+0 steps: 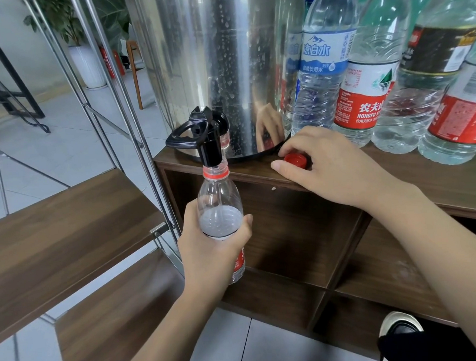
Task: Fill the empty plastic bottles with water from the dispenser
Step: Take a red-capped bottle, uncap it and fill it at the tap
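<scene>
My left hand (213,249) grips a clear plastic bottle (219,207) with a red neck ring and red label, held upright below the counter edge. Its open mouth sits right under the black tap (210,137) of the steel water dispenser (208,55). Water stands partway up the bottle, near my thumb. My right hand (329,168) rests on the wooden counter (456,182) beside the dispenser's base, fingers curled around a red bottle cap (295,159) lying there.
Several larger plastic bottles stand on the counter at the right: one with a blue label (324,58), others with red labels (363,95). Open cubbies sit under the counter. Wooden steps with metal rails (65,229) lie to the left. A shoe (399,327) shows at the bottom right.
</scene>
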`<state>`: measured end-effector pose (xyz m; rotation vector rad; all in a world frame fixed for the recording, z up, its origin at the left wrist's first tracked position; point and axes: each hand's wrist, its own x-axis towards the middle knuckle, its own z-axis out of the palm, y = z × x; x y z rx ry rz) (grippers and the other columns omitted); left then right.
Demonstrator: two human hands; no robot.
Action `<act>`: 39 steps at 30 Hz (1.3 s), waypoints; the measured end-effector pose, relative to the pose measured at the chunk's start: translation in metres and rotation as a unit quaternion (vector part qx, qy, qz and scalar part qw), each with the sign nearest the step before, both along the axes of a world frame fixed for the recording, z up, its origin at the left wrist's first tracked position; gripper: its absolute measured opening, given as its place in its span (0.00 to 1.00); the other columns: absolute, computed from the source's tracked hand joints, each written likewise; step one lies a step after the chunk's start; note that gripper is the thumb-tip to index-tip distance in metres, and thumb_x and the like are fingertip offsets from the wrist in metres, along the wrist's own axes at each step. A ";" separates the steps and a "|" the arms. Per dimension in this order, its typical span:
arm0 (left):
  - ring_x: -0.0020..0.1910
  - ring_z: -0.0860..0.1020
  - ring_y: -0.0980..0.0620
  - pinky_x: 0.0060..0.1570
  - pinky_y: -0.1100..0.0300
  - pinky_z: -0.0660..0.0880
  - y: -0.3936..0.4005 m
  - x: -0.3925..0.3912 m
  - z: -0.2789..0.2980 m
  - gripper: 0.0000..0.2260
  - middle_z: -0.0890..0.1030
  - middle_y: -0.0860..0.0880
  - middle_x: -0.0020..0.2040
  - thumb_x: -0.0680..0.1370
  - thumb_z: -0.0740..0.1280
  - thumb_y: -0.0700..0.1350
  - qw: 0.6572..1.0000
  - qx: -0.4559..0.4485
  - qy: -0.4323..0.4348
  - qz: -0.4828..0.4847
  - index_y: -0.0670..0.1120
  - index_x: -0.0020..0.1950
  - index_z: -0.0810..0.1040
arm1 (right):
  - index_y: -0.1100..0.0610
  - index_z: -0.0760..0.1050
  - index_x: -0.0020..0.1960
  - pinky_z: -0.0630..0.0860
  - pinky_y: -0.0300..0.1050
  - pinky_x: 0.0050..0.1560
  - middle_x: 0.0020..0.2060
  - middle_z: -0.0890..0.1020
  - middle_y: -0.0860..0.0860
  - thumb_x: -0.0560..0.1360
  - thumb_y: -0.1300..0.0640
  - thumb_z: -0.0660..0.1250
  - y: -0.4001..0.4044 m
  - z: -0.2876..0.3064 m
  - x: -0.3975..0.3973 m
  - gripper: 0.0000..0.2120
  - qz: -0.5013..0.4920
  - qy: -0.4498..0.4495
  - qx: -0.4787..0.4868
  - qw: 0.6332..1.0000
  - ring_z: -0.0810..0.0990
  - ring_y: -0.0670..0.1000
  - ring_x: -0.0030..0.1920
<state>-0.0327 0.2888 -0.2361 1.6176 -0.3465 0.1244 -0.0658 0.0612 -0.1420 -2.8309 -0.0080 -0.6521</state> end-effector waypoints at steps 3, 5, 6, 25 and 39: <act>0.54 0.81 0.60 0.51 0.66 0.76 0.000 0.000 0.000 0.24 0.82 0.60 0.52 0.70 0.83 0.45 1.000 0.002 -0.003 -0.001 0.57 0.60 0.76 | 0.48 0.79 0.57 0.76 0.48 0.52 0.50 0.77 0.45 0.78 0.33 0.60 0.000 0.000 0.000 0.21 -0.002 0.003 0.000 1.000 0.74 0.46 0.53; 0.54 0.80 0.61 0.50 0.69 0.75 0.000 0.000 0.000 0.24 0.81 0.61 0.52 0.70 0.83 0.46 1.000 0.006 -0.004 -0.001 0.57 0.60 0.76 | 0.48 0.79 0.57 0.76 0.48 0.52 0.50 0.77 0.45 0.78 0.34 0.60 0.000 0.000 0.000 0.21 -0.002 0.004 0.000 1.000 0.74 0.46 0.53; 0.54 0.80 0.62 0.50 0.69 0.75 0.000 0.000 0.000 0.24 0.81 0.61 0.52 0.70 0.83 0.46 1.000 0.008 -0.003 -0.001 0.58 0.60 0.75 | 0.48 0.79 0.57 0.76 0.48 0.52 0.50 0.77 0.45 0.78 0.33 0.60 0.000 0.000 0.000 0.21 -0.001 0.004 0.000 1.000 0.74 0.46 0.53; 0.55 0.80 0.63 0.51 0.68 0.75 0.000 0.001 -0.001 0.25 0.81 0.63 0.53 0.69 0.83 0.49 1.000 0.003 -0.002 -0.003 0.60 0.60 0.74 | 0.47 0.79 0.57 0.76 0.49 0.52 0.51 0.77 0.45 0.78 0.33 0.59 -0.001 -0.001 0.001 0.22 -0.002 0.006 -0.002 1.000 0.74 0.47 0.54; 0.56 0.80 0.60 0.51 0.66 0.76 0.000 -0.001 0.001 0.27 0.81 0.59 0.54 0.67 0.82 0.53 1.000 0.002 0.003 -0.002 0.56 0.62 0.75 | 0.48 0.79 0.57 0.77 0.49 0.52 0.51 0.77 0.45 0.78 0.33 0.59 0.000 0.000 0.000 0.22 -0.001 0.008 0.004 1.000 0.74 0.47 0.54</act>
